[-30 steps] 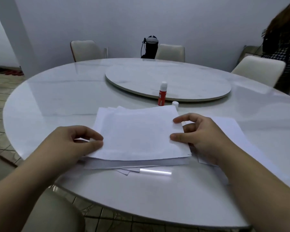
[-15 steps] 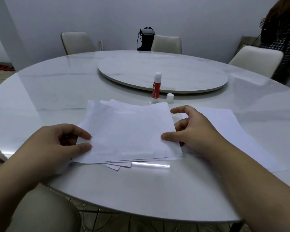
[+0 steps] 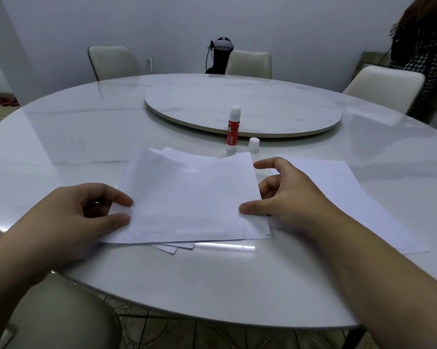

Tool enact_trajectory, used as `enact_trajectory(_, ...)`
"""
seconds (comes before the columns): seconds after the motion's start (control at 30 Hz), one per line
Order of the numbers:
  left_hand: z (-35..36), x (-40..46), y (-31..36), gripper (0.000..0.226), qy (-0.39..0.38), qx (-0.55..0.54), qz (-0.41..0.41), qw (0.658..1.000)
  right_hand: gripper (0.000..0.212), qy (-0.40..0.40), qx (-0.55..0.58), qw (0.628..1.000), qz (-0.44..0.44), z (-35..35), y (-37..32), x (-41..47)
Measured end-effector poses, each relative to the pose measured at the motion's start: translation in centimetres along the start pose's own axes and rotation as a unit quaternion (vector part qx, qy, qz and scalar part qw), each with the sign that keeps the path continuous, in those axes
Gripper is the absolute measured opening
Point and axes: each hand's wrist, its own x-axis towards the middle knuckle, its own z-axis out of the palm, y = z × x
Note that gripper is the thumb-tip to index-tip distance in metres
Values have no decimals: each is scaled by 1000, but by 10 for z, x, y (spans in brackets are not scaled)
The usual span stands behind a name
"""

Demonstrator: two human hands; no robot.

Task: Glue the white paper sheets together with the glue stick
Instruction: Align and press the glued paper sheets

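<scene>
Two hands on paper stack [image 3: 187, 197], near edge of table [image 3: 61, 137]. Left hand [image 3: 68, 217] pinches left edge, thumb and forefinger on top sheet. Right hand [image 3: 288, 195] thumb presses right edge, other fingers loosely spread, grasping nothing. Step, by my read: squaring/pressing sheets. Stack long axis roughly left-right, far corners fanned. Glue stick [image 3: 233, 128] upright just beyond stack, uncapped, tip up; cap [image 3: 253, 144] beside it. Spare sheet [image 3: 343, 187] under right hand. Next likely: right hand frees up, reaches forward for stick.
</scene>
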Motion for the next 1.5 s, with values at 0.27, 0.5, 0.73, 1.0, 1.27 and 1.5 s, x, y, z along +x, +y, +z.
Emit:
enact_trajectory(0.27, 4, 0, 1, 29, 11, 22, 18, 1000, 81, -5, 2, 1000, -2, 0, 2, 0)
enact_trajectory(0.5, 5, -2, 7, 29, 18, 49, 15, 999, 84, 5, -7, 1000, -11, 2, 5, 2)
enact_trajectory(0.73, 10, -8, 24, 33, 15, 163, 62, 985, 86, 49, -96, 992, -73, 4, 1, -5)
enact_trajectory(1.0, 49, 19, 65, 47, 21, 175, 93, 980, 43, 40, -215, 959, -177, 40, -31, 5)
enact_trajectory(1.27, 74, 34, 49, 56, -97, 302, 81, 945, 62, -81, -378, 918, -87, 73, -14, 17)
enact_trajectory(1.5, 68, 32, 43, 62, -81, 307, 56, 947, 72, -62, -375, 924, -42, 65, -9, 9)
